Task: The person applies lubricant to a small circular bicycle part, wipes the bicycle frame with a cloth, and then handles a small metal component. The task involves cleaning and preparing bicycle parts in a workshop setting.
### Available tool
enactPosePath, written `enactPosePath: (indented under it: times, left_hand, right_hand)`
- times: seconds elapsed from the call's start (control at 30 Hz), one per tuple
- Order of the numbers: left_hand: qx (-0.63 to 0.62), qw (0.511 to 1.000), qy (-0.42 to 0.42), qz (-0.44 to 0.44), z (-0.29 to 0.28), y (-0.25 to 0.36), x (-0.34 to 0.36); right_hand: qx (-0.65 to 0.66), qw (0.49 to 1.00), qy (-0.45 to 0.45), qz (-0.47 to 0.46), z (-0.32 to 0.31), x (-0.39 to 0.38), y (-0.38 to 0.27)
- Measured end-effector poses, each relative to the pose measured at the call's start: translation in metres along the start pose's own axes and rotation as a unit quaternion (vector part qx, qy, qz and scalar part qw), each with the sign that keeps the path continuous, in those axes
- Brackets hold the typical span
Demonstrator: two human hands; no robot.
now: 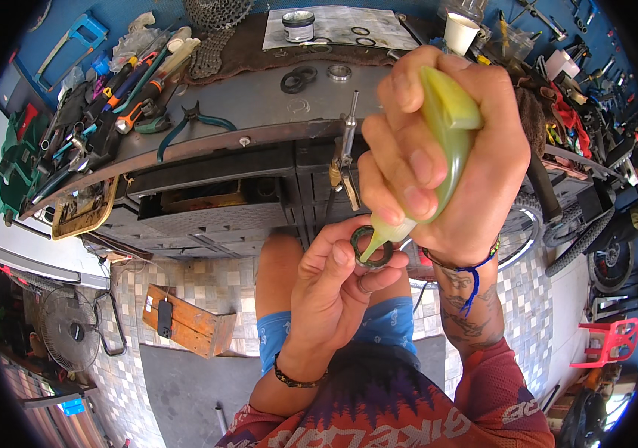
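Your left hand (332, 287) pinches a dark ring (388, 254) between thumb and fingers, out in front of the bench (252, 104), above your lap. Your right hand (487, 168) is wrapped tight around a yellow-green squeeze bottle (455, 142), tipped nozzle-down; the nozzle (380, 242) crosses the ring's opening, tip by the inner rim at lower left; can't tell if they touch. Ring sits just below your right fingers, at the left fingertips. Containers: bottle is translucent, fill level unclear. Dark tub (299, 30) stands on the pale sheet (341, 36), whitish on top, lid or contents unclear. White cup (460, 33) upright at the back right, inside too hard to read. Yellowish tray (107, 213) at left holds small parts, too small to identify.
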State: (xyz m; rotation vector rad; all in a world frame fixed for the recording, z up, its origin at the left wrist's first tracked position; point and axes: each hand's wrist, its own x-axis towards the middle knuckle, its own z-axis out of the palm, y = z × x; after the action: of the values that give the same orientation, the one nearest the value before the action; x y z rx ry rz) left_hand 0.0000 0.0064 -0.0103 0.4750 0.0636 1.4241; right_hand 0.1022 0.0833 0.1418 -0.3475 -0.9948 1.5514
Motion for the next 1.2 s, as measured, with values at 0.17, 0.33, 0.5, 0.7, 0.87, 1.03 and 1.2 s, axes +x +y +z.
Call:
enactPosePath:
  times: [0.17, 0.33, 0.5, 0.7, 0.87, 1.03, 1.2]
  left_hand:
    - [0.108, 0.993, 0.044, 0.001, 0.005, 0.005, -0.003]
    - [-0.05, 0.996, -0.068, 0.005, -0.015, 0.01, -0.006]
    - [-0.053, 0.995, -0.08, -0.022, -0.039, 0.028, -0.025]
    - [-0.064, 0.997, -0.011, -0.037, -0.072, 0.051, -0.056]
    - [-0.087, 0.994, 0.042, -0.046, -0.082, 0.064, -0.061]
    - [-0.063, 0.997, 0.025, -0.044, -0.078, 0.066, -0.046]
    - [-0.031, 0.999, 0.031, -0.02, -0.074, 0.074, -0.047]
  right_hand:
    - [0.075, 0.995, -0.052, -0.039, -0.028, 0.021, -0.017]
    - [-0.25, 0.934, 0.136, -0.218, -0.058, 0.07, -0.056]
    - [-0.573, 0.774, 0.099, -0.253, -0.083, 0.097, -0.069]
    - [-0.73, 0.623, -0.121, -0.255, -0.126, 0.081, -0.049]
    - [-0.731, 0.658, -0.098, -0.152, -0.119, 0.096, -0.048]
    - [-0.799, 0.597, -0.008, -0.072, -0.132, 0.207, -0.06]
    - [-0.84, 0.538, -0.051, 0.055, -0.165, 0.298, -0.019]
